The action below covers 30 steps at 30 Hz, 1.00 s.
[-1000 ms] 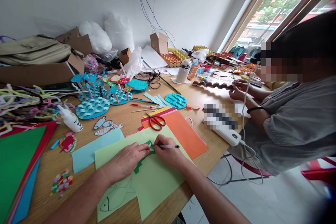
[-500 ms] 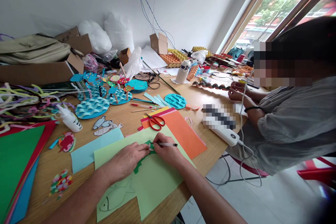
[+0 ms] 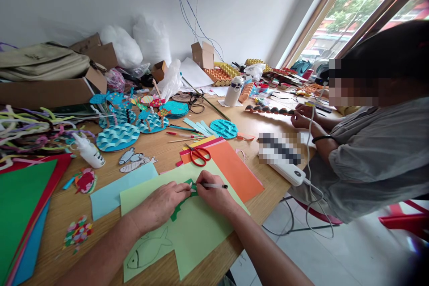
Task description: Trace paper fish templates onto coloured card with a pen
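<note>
A black-capped pen (image 3: 215, 185) is gripped in my right hand (image 3: 212, 194), with its tip end toward a dark green paper cutout (image 3: 177, 211). My left hand (image 3: 167, 199), fingers pressed together, holds that cutout down on a light green sheet (image 3: 197, 237); the fingers hide part of it. A fish outline (image 3: 150, 250) is drawn on the sheet's lower left. Red-handled scissors (image 3: 200, 156) lie just beyond the sheet's upper edge, on the orange paper (image 3: 233, 167).
To the left lie light blue paper (image 3: 124, 190), a glue bottle (image 3: 90, 152), fish cutouts (image 3: 136, 161) and coloured sheets (image 3: 25, 214). A white power strip (image 3: 284, 170) sits near the table's right edge. A co-worker (image 3: 378, 152) at right handles an egg-carton strip (image 3: 268, 110).
My hands, the pen and the cutout stay nearly in place. The co-worker's head has shifted slightly.
</note>
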### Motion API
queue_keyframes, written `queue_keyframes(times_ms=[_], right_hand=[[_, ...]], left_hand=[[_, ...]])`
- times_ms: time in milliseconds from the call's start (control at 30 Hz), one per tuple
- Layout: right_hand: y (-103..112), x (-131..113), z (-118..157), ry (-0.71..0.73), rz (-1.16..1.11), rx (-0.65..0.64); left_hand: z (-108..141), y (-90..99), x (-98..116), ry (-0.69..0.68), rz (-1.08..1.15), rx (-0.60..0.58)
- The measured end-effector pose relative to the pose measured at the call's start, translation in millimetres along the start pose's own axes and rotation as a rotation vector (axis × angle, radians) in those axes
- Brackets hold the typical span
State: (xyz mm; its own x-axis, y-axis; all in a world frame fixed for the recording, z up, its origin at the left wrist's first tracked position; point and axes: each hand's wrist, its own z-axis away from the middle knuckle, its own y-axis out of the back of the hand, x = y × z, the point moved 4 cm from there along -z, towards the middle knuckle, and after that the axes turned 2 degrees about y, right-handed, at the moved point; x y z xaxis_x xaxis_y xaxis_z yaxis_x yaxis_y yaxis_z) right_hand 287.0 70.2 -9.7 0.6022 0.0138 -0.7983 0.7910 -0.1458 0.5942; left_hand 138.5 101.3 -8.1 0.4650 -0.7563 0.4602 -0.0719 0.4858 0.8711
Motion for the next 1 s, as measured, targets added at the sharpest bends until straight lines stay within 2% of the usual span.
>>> queue_keyframes(times_ms=[333, 533, 733, 1000], right_hand=[[0, -1, 5, 0.017, -0.022, -0.03], [2, -3, -1, 0.0, -0.06, 0.019], [-6, 2, -5, -0.012, -0.067, 0.031], [-3, 0, -5, -0.026, -0.066, 0.04]], left_hand=[[1, -0.8, -1, -0.003, 0.0, 0.022], [1, -3.4, -2, 0.008, -0.016, 0.015], [3, -4.2, -1, 0.018, -0.005, 0.033], [2, -4.7, -1, -0.005, -0.029, 0.031]])
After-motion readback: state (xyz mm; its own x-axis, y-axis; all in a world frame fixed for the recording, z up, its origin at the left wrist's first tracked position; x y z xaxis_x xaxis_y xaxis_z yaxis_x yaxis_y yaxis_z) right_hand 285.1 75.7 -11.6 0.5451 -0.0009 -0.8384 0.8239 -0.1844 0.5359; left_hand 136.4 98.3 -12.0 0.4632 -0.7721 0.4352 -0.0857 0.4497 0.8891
